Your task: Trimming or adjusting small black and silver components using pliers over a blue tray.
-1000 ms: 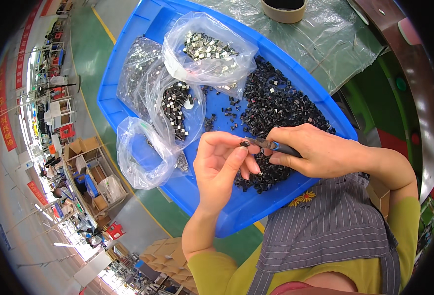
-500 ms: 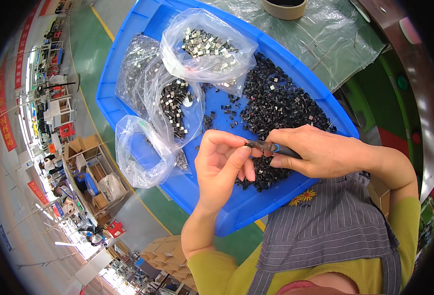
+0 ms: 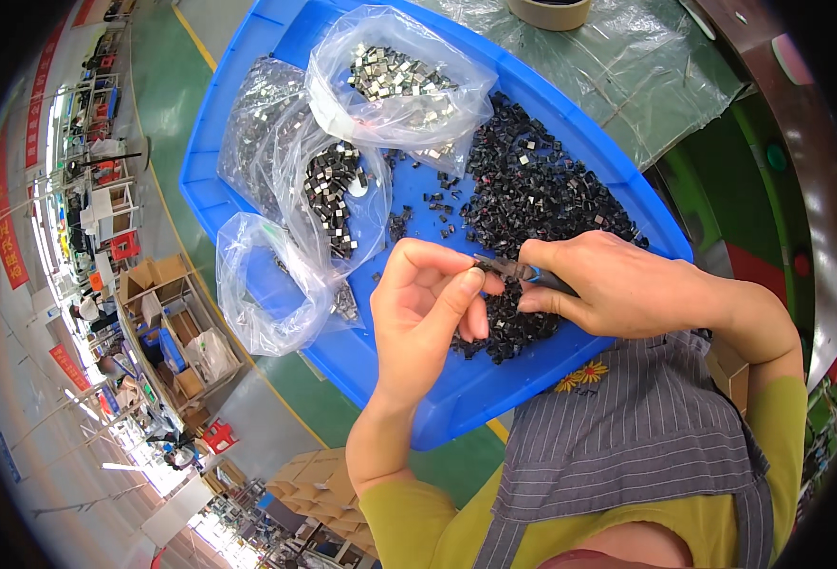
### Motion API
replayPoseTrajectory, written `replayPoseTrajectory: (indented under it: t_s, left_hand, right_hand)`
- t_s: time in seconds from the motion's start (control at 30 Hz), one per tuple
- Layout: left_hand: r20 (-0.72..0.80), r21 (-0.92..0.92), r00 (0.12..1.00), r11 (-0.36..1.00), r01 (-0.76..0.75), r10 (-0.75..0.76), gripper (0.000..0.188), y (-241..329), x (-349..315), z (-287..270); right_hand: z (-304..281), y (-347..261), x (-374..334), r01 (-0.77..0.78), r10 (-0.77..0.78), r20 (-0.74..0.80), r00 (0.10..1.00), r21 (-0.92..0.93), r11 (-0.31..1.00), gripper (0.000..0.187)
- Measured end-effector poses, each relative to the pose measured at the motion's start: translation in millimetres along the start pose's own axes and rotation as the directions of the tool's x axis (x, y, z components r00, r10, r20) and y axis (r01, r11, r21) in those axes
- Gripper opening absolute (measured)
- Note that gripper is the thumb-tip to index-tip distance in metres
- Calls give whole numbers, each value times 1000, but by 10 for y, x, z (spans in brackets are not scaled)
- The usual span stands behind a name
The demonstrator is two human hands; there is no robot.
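Note:
My right hand point(image 3: 608, 284) grips a pair of pliers or cutters point(image 3: 549, 279) with blue-and-black handles. Its metal jaws point left and meet the fingertips of my left hand point(image 3: 428, 318). Thumb and index finger of that hand pinch a small dark piece point(image 3: 478, 268), mostly hidden by the fingertips. Both hands are over a blue tray point(image 3: 437, 417). Under and beyond them spreads a pile of small black parts point(image 3: 532, 190), a few with pale silvery faces.
Clear plastic bags in the tray's left half hold small parts: a far bag point(image 3: 399, 85), a middle bag point(image 3: 342, 199) and a near bag point(image 3: 266, 294). Plastic sheeting point(image 3: 627, 76) covers the surface beyond, with a round tan container point(image 3: 551, 13). Cardboard boxes point(image 3: 314, 488) stand lower left.
The whole view has shifted slightly, so the tray and bags appear a little higher and further left. Both hands keep their hold, the tool's jaws still at my left fingertips.

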State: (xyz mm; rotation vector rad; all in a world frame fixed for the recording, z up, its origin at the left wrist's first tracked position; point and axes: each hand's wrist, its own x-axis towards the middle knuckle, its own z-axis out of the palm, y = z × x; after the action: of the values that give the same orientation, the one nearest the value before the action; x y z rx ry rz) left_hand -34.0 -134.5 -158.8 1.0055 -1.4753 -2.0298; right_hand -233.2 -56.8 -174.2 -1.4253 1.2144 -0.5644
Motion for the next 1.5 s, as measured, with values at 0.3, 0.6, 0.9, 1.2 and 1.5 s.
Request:
replayPoseTrajectory:
  t_s: [0.3, 0.6, 0.9, 1.2, 1.5]
  left_hand:
    - [-18, 588, 983, 797, -138, 184, 11, -1, -52, 49]
    - [242, 800, 806, 358, -481, 540, 22, -104, 45, 5]
    - [147, 20, 984, 995, 97, -99, 31, -2, 44, -5]
    - [33, 22, 994, 995, 100, -101, 24, 30, -8, 21]
    - [-76, 63, 996, 996, 59, -54, 14, 96, -80, 35]
  right_hand:
    - [5, -17, -16, -13, 13, -22, 1000, 10, 1000, 30]
    - [-32, -13, -27, -16, 17, -23, 1000, 31, 999, 30]
    - [42, 10, -7, 86, -114, -211, 971, -138, 987, 27]
    - [163, 89, 53, 143, -266, -299, 917, -376, 915, 25]
    - [188, 100, 84, 87, -422, -438, 794, -604, 792, 36]
